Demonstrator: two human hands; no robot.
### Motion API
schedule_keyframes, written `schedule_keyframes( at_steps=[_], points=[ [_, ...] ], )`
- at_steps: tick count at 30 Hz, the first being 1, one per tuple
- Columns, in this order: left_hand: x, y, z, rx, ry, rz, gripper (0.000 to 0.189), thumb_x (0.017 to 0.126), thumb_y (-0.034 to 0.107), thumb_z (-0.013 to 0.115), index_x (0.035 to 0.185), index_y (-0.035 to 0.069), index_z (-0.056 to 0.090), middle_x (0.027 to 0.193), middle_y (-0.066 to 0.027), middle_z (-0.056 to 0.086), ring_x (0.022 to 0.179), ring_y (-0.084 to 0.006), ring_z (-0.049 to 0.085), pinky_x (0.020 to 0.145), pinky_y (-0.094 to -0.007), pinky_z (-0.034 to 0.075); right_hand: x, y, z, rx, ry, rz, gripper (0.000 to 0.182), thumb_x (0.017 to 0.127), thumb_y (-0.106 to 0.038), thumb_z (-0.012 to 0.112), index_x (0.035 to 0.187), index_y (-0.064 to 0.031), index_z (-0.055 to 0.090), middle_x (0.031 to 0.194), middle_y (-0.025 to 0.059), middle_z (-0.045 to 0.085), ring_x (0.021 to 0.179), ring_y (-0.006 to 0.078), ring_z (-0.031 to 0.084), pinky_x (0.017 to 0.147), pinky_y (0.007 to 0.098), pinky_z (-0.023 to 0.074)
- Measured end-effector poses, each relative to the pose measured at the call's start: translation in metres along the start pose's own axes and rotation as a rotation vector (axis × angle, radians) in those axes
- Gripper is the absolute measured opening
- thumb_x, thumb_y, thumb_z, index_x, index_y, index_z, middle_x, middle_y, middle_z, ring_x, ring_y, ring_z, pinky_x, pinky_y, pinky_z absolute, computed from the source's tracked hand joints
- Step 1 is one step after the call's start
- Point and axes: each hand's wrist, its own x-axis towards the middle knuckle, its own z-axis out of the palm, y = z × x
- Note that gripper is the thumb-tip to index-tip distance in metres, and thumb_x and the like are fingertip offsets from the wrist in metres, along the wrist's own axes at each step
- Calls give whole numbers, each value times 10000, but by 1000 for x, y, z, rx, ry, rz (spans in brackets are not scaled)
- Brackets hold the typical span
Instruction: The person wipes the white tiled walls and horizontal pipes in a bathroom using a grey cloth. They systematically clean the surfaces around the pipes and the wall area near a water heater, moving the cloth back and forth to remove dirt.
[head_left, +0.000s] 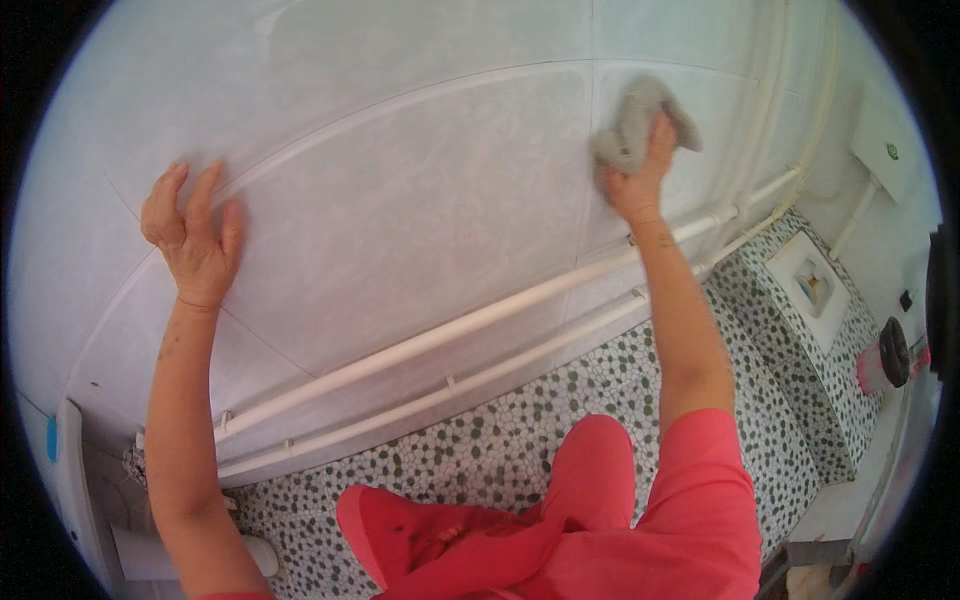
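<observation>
A folded grey-beige cloth (637, 124) is pressed against the pale wall tiles (420, 187) at the upper right. My right hand (641, 176) grips it, and both look slightly blurred. On the left, my left hand (193, 232) holds nothing and has its fingers spread and bent. Its fingertips rest on or very near the tiled wall; exact contact is hard to tell. Smears of moisture or a dull film show on the tiles between the two hands.
Two white pipes (450, 330) run along the wall's base. A squat toilet (814, 281) is set in a raised mosaic platform (776, 330), with a waste bin (885, 358) beside it. A white basin (71, 465) edges the left. Mosaic flooring (480, 457) lies beneath me.
</observation>
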Motion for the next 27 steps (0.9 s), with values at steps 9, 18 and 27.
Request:
schedule_keyframes(
  at_steps=[9, 18, 27],
  points=[
    [0, 4, 5, 32, -11, 7, 369, 844, 216, 608, 1202, 132, 579, 1314, -79, 393, 1250, -251, 339, 1026, -368, 262, 4, 76, 3, 190, 294, 1290, 955, 836, -659, 451, 1430, 28, 158, 1463, 237, 197, 1323, 410, 207, 1079, 509, 217],
    [2, 6, 6, 36, 11, -1, 339, 842, 234, 598, 1170, 149, 597, 1299, -44, 403, 1217, -236, 368, 999, -364, 293, -45, -145, 37, 277, 183, 850, 997, 834, -563, 532, 1434, 56, 30, 1493, 258, 37, 1377, 440, 3, 1087, 569, 19],
    [-5, 0, 5, -9, 27, -18, 304, 843, 210, 587, 1141, 156, 610, 1286, -22, 427, 1209, -211, 378, 998, -345, 283, -119, -288, 34, 202, -722, 281, 984, 675, -384, 751, 1460, -183, 193, 1492, 220, 48, 1351, 505, -12, 1013, 679, 43]
  ],
)
